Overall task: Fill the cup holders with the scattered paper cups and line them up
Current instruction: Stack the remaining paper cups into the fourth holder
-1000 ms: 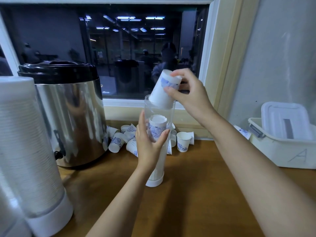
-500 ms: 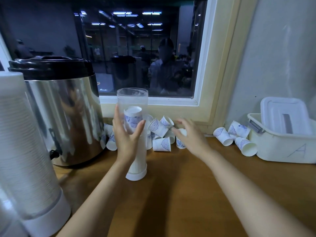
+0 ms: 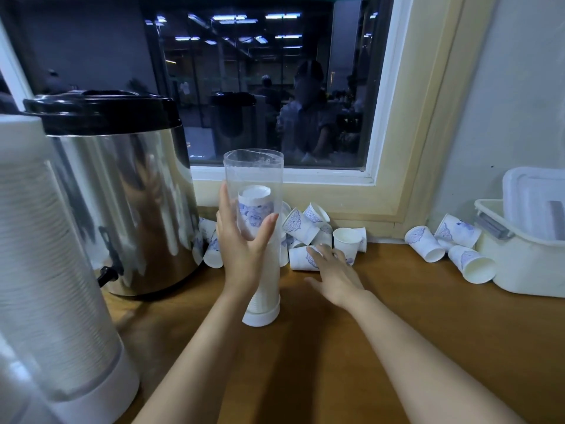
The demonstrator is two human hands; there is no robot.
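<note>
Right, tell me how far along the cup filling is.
Done: the big holder at left looks packed; the clear holder is stacked most of the way up. In hand: the left hand steadies it, the right hand reaches for a tipped cup. Left: the pile under the window, three cups by the white bin, then lining up.

- A brown wooden counter (image 3: 336,356) fills the lower view.
- Steel urn (image 3: 122,203), ten o'clock.
- Full cup holder (image 3: 55,270), eight o'clock.
- Clear cup holder (image 3: 253,172), upright, centre.
- Paper cups (image 3: 301,229) heaped at one o'clock.
- Further cups (image 3: 423,243) tipped over, two o'clock.
- White tub (image 3: 526,270), three o'clock.
</note>
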